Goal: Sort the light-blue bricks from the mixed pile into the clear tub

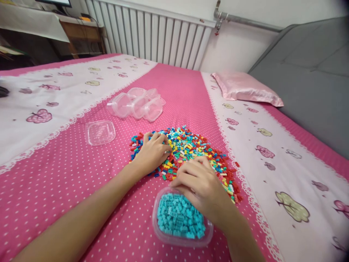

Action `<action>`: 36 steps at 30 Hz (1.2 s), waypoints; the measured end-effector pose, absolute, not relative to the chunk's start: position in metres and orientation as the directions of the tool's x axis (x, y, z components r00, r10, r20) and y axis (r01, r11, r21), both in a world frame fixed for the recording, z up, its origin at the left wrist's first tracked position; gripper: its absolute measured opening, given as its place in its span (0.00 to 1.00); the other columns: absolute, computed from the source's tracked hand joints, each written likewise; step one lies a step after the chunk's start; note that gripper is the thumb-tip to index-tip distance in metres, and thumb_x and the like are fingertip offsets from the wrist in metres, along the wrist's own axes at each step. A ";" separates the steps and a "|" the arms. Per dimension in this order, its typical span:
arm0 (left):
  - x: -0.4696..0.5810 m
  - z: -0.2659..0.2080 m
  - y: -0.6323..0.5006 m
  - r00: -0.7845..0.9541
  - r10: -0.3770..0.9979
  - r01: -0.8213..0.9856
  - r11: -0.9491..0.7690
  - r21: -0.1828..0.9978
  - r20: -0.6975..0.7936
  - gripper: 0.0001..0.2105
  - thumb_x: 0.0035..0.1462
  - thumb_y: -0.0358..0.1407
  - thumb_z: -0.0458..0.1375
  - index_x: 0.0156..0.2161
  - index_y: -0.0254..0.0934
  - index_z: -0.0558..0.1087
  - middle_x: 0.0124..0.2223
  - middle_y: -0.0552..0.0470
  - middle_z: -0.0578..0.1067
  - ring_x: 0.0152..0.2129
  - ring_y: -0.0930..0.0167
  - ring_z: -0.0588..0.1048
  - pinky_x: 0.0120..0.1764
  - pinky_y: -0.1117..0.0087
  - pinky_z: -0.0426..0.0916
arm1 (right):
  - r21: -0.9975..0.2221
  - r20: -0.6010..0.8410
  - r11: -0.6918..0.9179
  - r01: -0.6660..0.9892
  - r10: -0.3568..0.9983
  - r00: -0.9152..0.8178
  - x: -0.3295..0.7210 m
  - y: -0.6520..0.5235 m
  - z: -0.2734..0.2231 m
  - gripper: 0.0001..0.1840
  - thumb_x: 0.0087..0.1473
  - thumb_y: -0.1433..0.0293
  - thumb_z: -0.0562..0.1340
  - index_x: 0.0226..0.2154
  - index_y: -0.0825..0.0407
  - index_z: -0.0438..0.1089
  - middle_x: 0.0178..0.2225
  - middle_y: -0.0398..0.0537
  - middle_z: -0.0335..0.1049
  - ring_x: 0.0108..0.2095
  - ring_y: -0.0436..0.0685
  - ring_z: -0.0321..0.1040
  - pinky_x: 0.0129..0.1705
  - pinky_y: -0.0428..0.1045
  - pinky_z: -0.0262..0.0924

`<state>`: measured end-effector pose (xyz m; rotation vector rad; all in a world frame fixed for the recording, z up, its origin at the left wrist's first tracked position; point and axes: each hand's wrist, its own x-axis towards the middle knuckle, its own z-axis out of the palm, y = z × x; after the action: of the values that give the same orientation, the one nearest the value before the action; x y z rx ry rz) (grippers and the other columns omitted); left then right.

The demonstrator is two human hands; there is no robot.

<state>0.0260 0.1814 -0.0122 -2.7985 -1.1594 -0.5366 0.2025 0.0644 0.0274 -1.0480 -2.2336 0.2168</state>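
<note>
A heap of small multicoloured toy building bricks [188, 145] is spread over the bedcover. My left hand [152, 153] rests on its left side, fingers curled down among the bricks. Whatever its fingertips pinch is hidden. Nearer to me stands a clear plastic container [156, 227] filled with turquoise bricks [180, 216]. My right hand [200, 182] is over the container's far right edge, between it and the heap. Its fingers are bent and drawn together, and what they hold, if anything, cannot be made out.
Several clear plastic containers [139, 105] lie grouped beyond the heap, with a clear lid [100, 133] to their left. A pink pillow [247, 89] lies at the right by a grey headboard [308, 76]. A white radiator [155, 32] lines the wall behind the bed.
</note>
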 end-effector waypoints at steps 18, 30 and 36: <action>0.023 0.005 0.178 0.601 0.677 0.622 -0.730 0.283 0.426 0.04 0.64 0.36 0.58 0.39 0.41 0.75 0.45 0.51 0.78 0.44 0.62 0.71 0.52 0.55 0.51 | -0.594 0.536 0.382 0.709 0.844 -0.006 0.213 0.080 0.017 0.04 0.61 0.74 0.63 0.38 0.49 0.72 0.37 0.45 0.75 0.42 0.59 0.67 0.45 0.54 0.60; 0.024 0.026 0.161 0.687 0.589 0.287 -0.758 0.586 0.426 0.05 0.58 0.38 0.63 0.31 0.43 0.76 0.36 0.58 0.82 0.37 0.68 0.75 0.56 0.60 0.54 | -0.682 0.488 0.392 0.617 0.873 -0.014 0.209 0.080 0.014 0.05 0.57 0.75 0.66 0.32 0.48 0.74 0.34 0.43 0.78 0.37 0.58 0.72 0.42 0.53 0.64; 0.012 0.022 0.180 0.722 0.588 0.388 -0.780 0.490 0.364 0.06 0.62 0.40 0.60 0.38 0.41 0.76 0.38 0.54 0.81 0.38 0.67 0.75 0.48 0.64 0.59 | -0.747 0.440 0.388 0.540 0.897 -0.036 0.217 0.074 0.026 0.06 0.55 0.75 0.68 0.35 0.46 0.76 0.35 0.41 0.79 0.37 0.56 0.74 0.43 0.53 0.66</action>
<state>0.0119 0.1800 0.0217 -3.2665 -0.9681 -0.9290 0.2170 0.0743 0.0264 -1.2745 -1.7044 0.4759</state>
